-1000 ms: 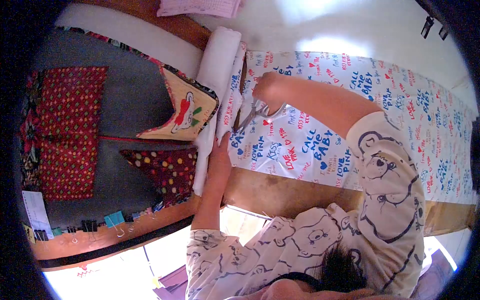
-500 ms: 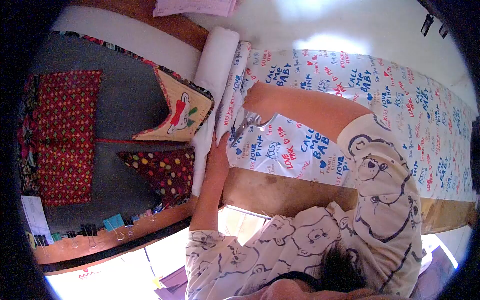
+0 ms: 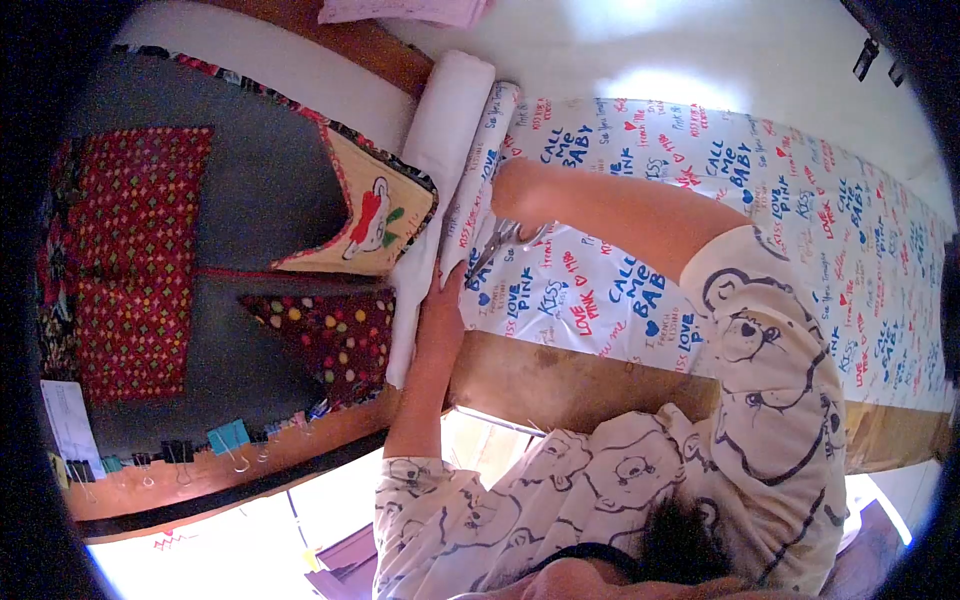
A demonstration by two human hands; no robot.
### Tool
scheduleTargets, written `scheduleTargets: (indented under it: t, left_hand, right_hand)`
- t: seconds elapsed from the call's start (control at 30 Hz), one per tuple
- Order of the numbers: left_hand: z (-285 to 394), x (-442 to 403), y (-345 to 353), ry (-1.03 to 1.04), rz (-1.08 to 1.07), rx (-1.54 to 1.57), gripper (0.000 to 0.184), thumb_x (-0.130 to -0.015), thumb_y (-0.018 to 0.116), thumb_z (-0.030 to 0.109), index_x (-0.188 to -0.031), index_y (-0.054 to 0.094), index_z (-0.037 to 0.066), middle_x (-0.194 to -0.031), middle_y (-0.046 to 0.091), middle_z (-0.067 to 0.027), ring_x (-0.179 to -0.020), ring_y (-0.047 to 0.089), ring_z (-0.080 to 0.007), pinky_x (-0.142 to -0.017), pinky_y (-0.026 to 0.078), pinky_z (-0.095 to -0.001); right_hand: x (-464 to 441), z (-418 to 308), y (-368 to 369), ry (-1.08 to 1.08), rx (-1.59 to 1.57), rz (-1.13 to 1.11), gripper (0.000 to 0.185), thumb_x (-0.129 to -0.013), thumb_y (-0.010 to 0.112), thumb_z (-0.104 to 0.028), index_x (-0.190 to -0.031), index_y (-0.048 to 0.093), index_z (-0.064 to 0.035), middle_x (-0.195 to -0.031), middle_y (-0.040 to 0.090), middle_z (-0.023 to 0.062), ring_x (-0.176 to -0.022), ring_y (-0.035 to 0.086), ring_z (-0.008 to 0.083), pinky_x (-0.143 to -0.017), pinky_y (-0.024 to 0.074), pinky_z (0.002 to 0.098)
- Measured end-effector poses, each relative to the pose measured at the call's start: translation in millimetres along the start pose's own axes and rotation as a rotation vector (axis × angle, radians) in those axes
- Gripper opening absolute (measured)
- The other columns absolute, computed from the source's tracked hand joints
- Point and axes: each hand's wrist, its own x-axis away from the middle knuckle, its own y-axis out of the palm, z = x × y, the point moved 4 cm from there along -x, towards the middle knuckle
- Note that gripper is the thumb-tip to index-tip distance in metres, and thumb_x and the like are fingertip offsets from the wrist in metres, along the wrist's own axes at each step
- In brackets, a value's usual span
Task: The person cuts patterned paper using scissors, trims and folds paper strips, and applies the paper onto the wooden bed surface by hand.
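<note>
Scissors are gripped in my right hand, over the left part of a white sheet printed with blue and red lettering. Their blades point down and left, towards my left hand. That hand is closed on the printed sheet's left edge, its fingertips partly hidden by the material. Beside it lies a white roll, with a rolled part of the printed sheet along its right side.
On the left a grey panel carries patterned red cloth pieces and a cream piece with a bear. Binder clips line its lower edge. Pink papers lie at the top, and black clips at the upper right.
The scissors and my right hand have moved slightly down and left along the sheet since the earliest frame. My left hand keeps its hold. The whole view has shifted slightly.
</note>
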Motion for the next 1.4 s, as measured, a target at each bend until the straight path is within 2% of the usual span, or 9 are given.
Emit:
scheduleTargets:
  t: [0.47, 0.77, 0.83, 1.03, 1.13, 1.17, 1.23, 1.3, 1.4]
  left_hand:
    - [5, 2, -9, 0.015, -0.021, 0.146, 0.055, -0.069, 0.047, -0.012, -0.119, 0.044, 0.011, -0.130, 0.026, -0.0224, -0.120, 0.029, -0.0371, -0.097, 0.030, -0.0395]
    - [-3, -1, -3, 0.062, 0.047, 0.054, 0.054, -0.068, 0.045, -0.013, -0.118, 0.045, 0.009, -0.130, 0.027, -0.0244, -0.121, 0.027, -0.0379, -0.098, 0.030, -0.0387]
    - [-1, -1, -5, 0.060, 0.045, 0.083, 0.054, -0.068, 0.045, -0.013, -0.117, 0.045, 0.009, -0.129, 0.027, -0.0246, -0.120, 0.028, -0.0383, -0.097, 0.031, -0.0386]
    - [5, 5, -12, 0.080, 0.082, 0.183, 0.051, -0.067, 0.049, -0.010, -0.115, 0.048, 0.008, -0.127, 0.030, -0.0254, -0.117, 0.033, -0.0385, -0.094, 0.034, -0.0384]
    - [1, 5, -13, 0.107, 0.121, 0.210, 0.048, -0.067, 0.053, -0.006, -0.113, 0.049, 0.008, -0.127, 0.031, -0.0253, -0.116, 0.035, -0.0379, -0.094, 0.035, -0.0381]
    - [1, 6, -14, 0.139, 0.136, 0.192, 0.046, -0.068, 0.054, -0.004, -0.112, 0.049, 0.008, -0.126, 0.031, -0.0251, -0.115, 0.036, -0.0376, -0.093, 0.035, -0.0379]
    - [8, 11, -18, 0.112, 0.115, 0.146, 0.046, -0.068, 0.055, -0.004, -0.112, 0.049, 0.008, -0.126, 0.031, -0.0237, -0.115, 0.036, -0.0369, -0.093, 0.036, -0.0371]
    - [13, 16, -20, 0.086, 0.095, 0.112, 0.046, -0.069, 0.055, -0.003, -0.113, 0.049, 0.009, -0.127, 0.031, -0.0223, -0.115, 0.036, -0.0363, -0.093, 0.036, -0.0363]
    - [19, 32, -18, 0.043, 0.098, 0.180, 0.048, -0.069, 0.055, -0.003, -0.114, 0.048, 0.011, -0.128, 0.030, -0.0193, -0.116, 0.035, -0.0345, -0.093, 0.035, -0.0346]
  right_hand:
    - [9, -17, 14, -0.003, -0.082, 0.161, 0.044, -0.053, 0.068, -0.037, -0.082, 0.060, -0.0044, -0.082, 0.060, 0.0093, -0.083, 0.057, 0.0261, -0.074, 0.0444, 0.0374]
    - [16, -45, 6, -0.084, -0.079, -0.039, 0.042, -0.056, 0.067, -0.038, -0.080, 0.062, -0.0036, -0.079, 0.061, 0.0118, -0.079, 0.058, 0.0282, -0.070, 0.0452, 0.0386]
    - [8, -44, 28, -0.076, -0.134, 0.286, 0.039, -0.056, 0.066, -0.038, -0.076, 0.064, -0.0036, -0.073, 0.061, 0.0131, -0.073, 0.060, 0.0290, -0.066, 0.0467, 0.0390]
    - [9, -80, 7, -0.053, -0.087, 0.017, 0.034, -0.056, 0.067, -0.038, -0.073, 0.064, -0.0083, -0.075, 0.063, 0.0082, -0.073, 0.060, 0.0248, -0.065, 0.0471, 0.0354]
    - [21, -104, 19, -0.047, -0.068, 0.066, 0.031, -0.056, 0.067, -0.037, -0.072, 0.065, -0.0094, -0.076, 0.063, 0.0060, -0.074, 0.060, 0.0230, -0.065, 0.0471, 0.0350]
    - [27, -108, 22, 0.008, -0.108, -0.076, 0.034, -0.057, 0.067, -0.037, -0.075, 0.064, -0.0085, -0.076, 0.063, 0.0081, -0.072, 0.061, 0.0242, -0.064, 0.0473, 0.0365]
    - [54, -113, 42, 0.101, -0.134, 0.149, 0.038, -0.058, 0.067, -0.037, -0.081, 0.062, -0.0067, -0.078, 0.062, 0.0103, -0.072, 0.061, 0.0254, -0.064, 0.0477, 0.0378]
    - [92, -120, 40, 0.219, -0.244, -0.096, 0.044, -0.061, 0.066, -0.040, -0.086, 0.058, -0.0042, -0.080, 0.061, 0.0129, -0.075, 0.060, 0.0261, -0.064, 0.0480, 0.0383]
    - [161, -133, 58, 0.448, -0.519, -0.032, 0.046, -0.064, 0.063, -0.044, -0.081, 0.059, -0.0017, -0.080, 0.060, 0.0163, -0.075, 0.060, 0.0304, -0.062, 0.0489, 0.0410]
